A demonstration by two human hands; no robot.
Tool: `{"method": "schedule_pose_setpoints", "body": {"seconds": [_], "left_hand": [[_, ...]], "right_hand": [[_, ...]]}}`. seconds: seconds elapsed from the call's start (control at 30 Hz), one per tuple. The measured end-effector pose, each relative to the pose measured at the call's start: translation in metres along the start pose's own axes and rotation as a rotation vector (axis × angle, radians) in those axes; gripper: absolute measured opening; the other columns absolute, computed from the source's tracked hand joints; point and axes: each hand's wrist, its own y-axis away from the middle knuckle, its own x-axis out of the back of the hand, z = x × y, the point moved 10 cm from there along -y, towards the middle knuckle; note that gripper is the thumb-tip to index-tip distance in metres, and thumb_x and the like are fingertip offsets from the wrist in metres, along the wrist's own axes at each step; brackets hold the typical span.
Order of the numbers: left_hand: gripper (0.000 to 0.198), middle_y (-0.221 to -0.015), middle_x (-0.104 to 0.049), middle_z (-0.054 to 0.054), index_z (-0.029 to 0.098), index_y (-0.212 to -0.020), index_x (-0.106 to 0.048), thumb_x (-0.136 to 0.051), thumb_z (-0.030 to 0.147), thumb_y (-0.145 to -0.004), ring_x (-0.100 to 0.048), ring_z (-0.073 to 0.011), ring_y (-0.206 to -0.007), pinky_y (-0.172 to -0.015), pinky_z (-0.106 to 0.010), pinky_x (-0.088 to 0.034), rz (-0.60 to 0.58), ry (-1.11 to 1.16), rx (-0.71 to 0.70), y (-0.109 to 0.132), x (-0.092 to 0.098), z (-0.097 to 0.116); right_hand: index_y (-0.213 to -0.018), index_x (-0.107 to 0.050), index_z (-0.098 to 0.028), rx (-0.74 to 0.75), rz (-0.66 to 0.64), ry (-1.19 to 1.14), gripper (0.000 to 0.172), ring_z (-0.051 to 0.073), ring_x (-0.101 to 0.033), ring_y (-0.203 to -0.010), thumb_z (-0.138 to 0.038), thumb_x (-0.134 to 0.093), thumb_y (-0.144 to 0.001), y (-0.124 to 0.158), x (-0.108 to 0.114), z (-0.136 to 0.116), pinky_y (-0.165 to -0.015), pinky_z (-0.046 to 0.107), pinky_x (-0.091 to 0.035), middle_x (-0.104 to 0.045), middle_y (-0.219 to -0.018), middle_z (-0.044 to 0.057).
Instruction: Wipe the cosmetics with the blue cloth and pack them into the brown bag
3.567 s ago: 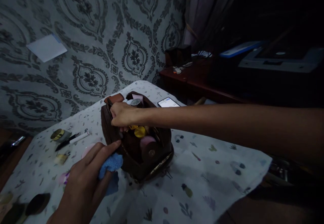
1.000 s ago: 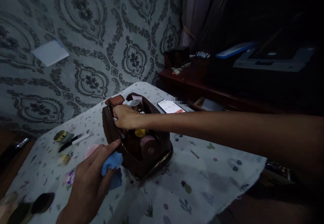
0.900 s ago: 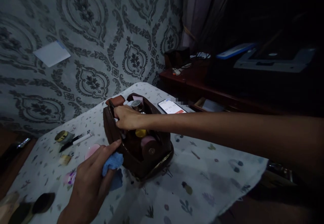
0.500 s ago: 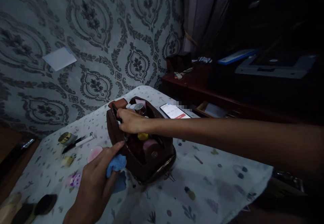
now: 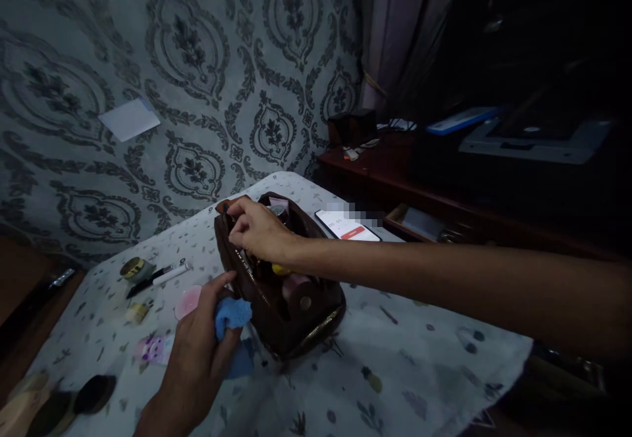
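A brown toiletry bag (image 5: 269, 322) stands unzipped on the patterned tablecloth, with a yellow item (image 5: 280, 269), a pink item (image 5: 295, 285) and a silver-capped container (image 5: 279, 212) inside. Over its far left rim, my right hand (image 5: 261, 233) has its fingers curled together by the zipper edge; whatever they pinch is hidden. My left hand (image 5: 195, 351) grips a crumpled blue cloth (image 5: 232, 313) between thumb and fingers, its index fingertip close to the bag's near left side. A round pink item (image 5: 188, 302) lies just beyond the left hand.
Left on the tablecloth (image 5: 395, 364) are a gold-lidded jar (image 5: 135, 269), a white pen (image 5: 171, 274), a purple-and-pink tube (image 5: 152, 349) and a dark round-ended object (image 5: 95, 393). A lit phone (image 5: 348, 225) lies behind the right forearm. A dark red desk (image 5: 365, 174) stands beyond.
My right hand has risen slightly from inside the bag to its left rim, fingers drawn together. The left hand keeps the blue cloth. The view has shifted a little.
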Motion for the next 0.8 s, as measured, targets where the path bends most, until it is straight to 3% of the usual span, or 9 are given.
{"method": "schedule_pose_setpoints", "body": {"seconds": [0.13, 0.3, 0.5, 0.57, 0.7, 0.8], "left_hand": [[0.038, -0.09, -0.071, -0.003, 0.021, -0.129, -0.045, -0.045, 0.033, -0.094, -0.069, -0.0173, -0.067, -0.057, -0.025, -0.05, -0.001, 0.035, 0.048, 0.0, 0.0, -0.005], [0.042, -0.093, -0.071, -0.005, 0.02, -0.131, -0.046, -0.047, 0.037, -0.093, -0.07, -0.0182, -0.071, -0.059, -0.026, -0.052, -0.029, 0.077, 0.083, 0.007, -0.001, -0.013], [0.044, -0.092, -0.07, -0.006, 0.018, -0.129, -0.048, -0.043, 0.045, -0.095, -0.069, -0.0181, -0.068, -0.061, -0.028, -0.053, 0.09, 0.076, 0.225, 0.03, 0.011, -0.044], [0.044, -0.091, -0.07, -0.006, 0.019, -0.129, -0.048, -0.044, 0.046, -0.095, -0.07, -0.0192, -0.073, -0.064, -0.029, -0.054, 0.08, 0.048, 0.223, 0.04, 0.01, -0.057], [0.039, -0.102, -0.071, -0.008, 0.02, -0.127, -0.053, -0.043, 0.042, -0.096, -0.07, -0.022, -0.09, -0.075, -0.033, -0.056, 0.038, -0.032, 0.174, 0.07, -0.004, -0.081], [0.04, -0.124, -0.065, -0.011, 0.024, -0.13, -0.056, -0.049, 0.04, -0.094, -0.062, -0.0268, -0.114, -0.094, -0.042, -0.053, -0.09, -0.108, 0.022, 0.097, -0.028, -0.078]], "right_hand": [[-0.102, -0.051, -0.018, 0.039, -0.074, -0.109, 0.029, 0.013, -0.063, -0.061, -0.005, -0.058, -0.077, -0.002, -0.003, -0.018, -0.056, 0.02, -0.047, -0.062, -0.066, -0.005], [-0.098, -0.054, -0.018, 0.094, -0.031, -0.109, 0.022, 0.012, -0.065, -0.065, -0.006, -0.056, -0.079, 0.011, 0.014, -0.036, -0.062, 0.02, -0.049, -0.061, -0.065, -0.006], [-0.103, -0.058, -0.02, 0.225, -0.007, -0.106, 0.019, 0.009, -0.062, -0.062, -0.013, -0.054, -0.086, 0.078, 0.033, -0.05, -0.063, 0.02, -0.048, -0.063, -0.074, -0.005], [-0.102, -0.062, -0.021, 0.334, -0.104, -0.018, 0.016, 0.009, -0.059, -0.06, -0.017, -0.054, -0.088, 0.11, 0.018, -0.052, -0.062, 0.02, -0.047, -0.064, -0.074, -0.004], [-0.101, -0.066, -0.023, 0.512, -0.365, 0.142, 0.023, 0.012, -0.064, -0.068, -0.014, -0.048, -0.092, 0.168, -0.033, -0.035, -0.068, 0.022, -0.048, -0.071, -0.08, 0.0], [-0.102, -0.068, -0.02, 0.461, -0.456, 0.155, 0.023, 0.015, -0.067, -0.073, -0.014, -0.048, -0.092, 0.181, -0.065, -0.01, -0.069, 0.023, -0.049, -0.073, -0.083, 0.004]]}}
